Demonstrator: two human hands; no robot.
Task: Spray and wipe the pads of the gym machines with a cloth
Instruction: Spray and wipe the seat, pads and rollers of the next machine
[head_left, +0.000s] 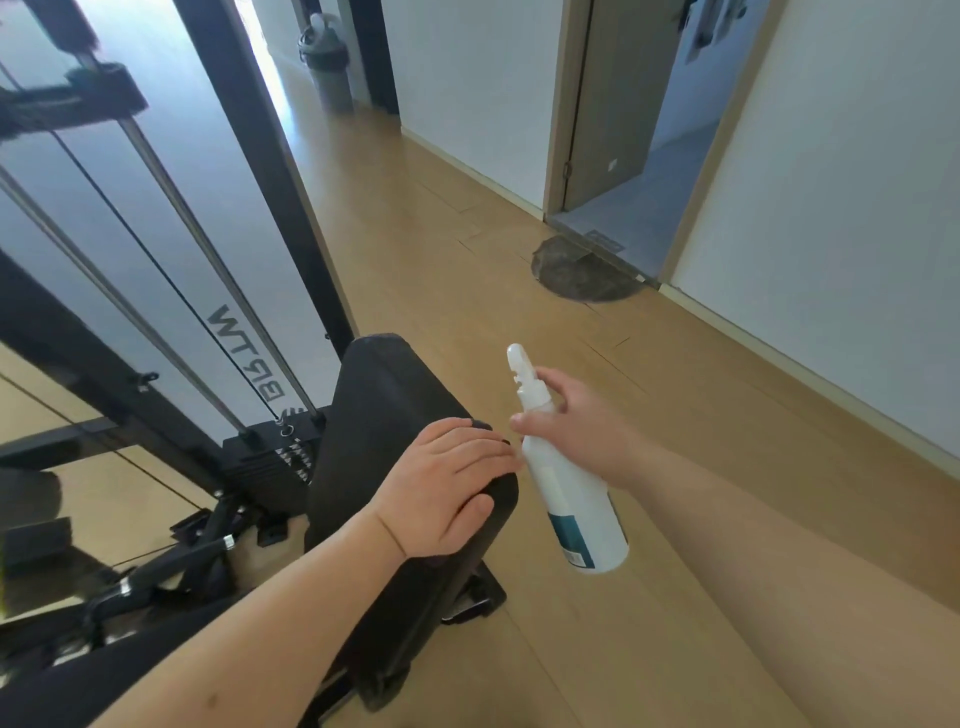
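A black upholstered pad (384, 405) of a cable gym machine stands in the middle of the view. My left hand (447, 483) lies flat on the pad's near end, fingers fairly straight and thumb over the edge. A little dark material shows just past its fingertips; whether it is a cloth I cannot tell. My right hand (576, 421) grips the neck of a white spray bottle (576, 499) with a teal label, just to the right of the pad. The bottle is tilted, and its nozzle points up and away.
The machine's black frame, steel guide rods and weight stack (275, 462) fill the left side, in front of a mirror. Wooden floor spreads to the right. A round grey mat (582, 270) lies before an open doorway. A grey bin (324, 62) stands far back.
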